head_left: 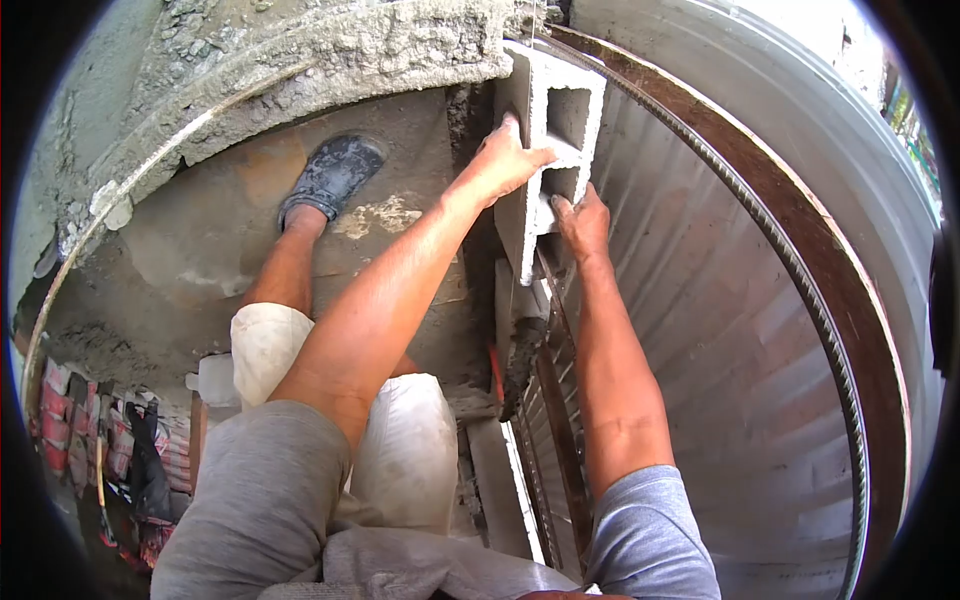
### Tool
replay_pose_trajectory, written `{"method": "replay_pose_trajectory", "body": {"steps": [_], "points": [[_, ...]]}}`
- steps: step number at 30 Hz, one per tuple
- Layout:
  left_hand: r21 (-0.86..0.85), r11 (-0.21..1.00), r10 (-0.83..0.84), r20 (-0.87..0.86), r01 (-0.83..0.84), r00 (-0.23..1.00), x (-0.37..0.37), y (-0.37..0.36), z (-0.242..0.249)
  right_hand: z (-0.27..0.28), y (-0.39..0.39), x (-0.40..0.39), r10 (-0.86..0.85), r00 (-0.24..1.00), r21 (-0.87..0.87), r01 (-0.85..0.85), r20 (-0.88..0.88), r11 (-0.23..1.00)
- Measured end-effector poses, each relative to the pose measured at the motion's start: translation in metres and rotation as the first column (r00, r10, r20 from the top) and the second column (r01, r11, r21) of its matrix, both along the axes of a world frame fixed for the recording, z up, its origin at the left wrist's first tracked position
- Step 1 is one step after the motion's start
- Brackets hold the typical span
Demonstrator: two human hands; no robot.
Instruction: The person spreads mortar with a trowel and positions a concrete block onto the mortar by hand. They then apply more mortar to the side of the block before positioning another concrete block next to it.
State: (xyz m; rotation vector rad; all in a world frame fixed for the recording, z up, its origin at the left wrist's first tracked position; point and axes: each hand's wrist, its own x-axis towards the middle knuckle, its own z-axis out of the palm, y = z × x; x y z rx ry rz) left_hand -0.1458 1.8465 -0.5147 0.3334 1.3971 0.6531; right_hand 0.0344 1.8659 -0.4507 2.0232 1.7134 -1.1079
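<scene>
A grey concrete hollow block (518, 82) stands on end at the top centre, its hollow cells facing right. My left hand (502, 162) grips its left face and near edge, with the thumb over the rim by a cell. Lower on the right side, my right hand (584, 222) holds the block, its thumb at the lower cell and the other fingers mostly hidden. Just below the block, dark wet mortar (522, 355) lies along the narrow wall line. A thin string runs vertically near the block's top.
Corrugated metal sheeting (700, 350) rises close on the right, with a long ribbed steel bar (760, 215) curving across it. A rough concrete ledge (400, 45) lies ahead. My shoe (335, 175) rests on the cement-stained floor (200, 235). Stacked red-and-white packages (60, 420) sit lower left.
</scene>
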Motion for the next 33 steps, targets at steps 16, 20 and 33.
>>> {"method": "replay_pose_trajectory", "body": {"steps": [16, 20, 33], "points": [[0.124, 0.988, -0.082, -0.122, 0.097, 0.989, 0.014, -0.008, 0.005, -0.016, -0.016, 0.016, -0.074, 0.997, 0.047, 0.074, -0.006, 0.996], [0.153, 0.984, -0.059, -0.186, 0.089, 0.981, 0.011, -0.01, 0.011, -0.019, -0.02, 0.012, -0.155, 0.984, 0.083, 0.163, -0.089, 0.983], [0.109, 0.989, -0.084, -0.155, 0.101, 0.984, 0.019, -0.016, 0.01, -0.034, -0.031, 0.022, -0.155, 0.977, 0.152, 0.177, -0.146, 0.972]]}}
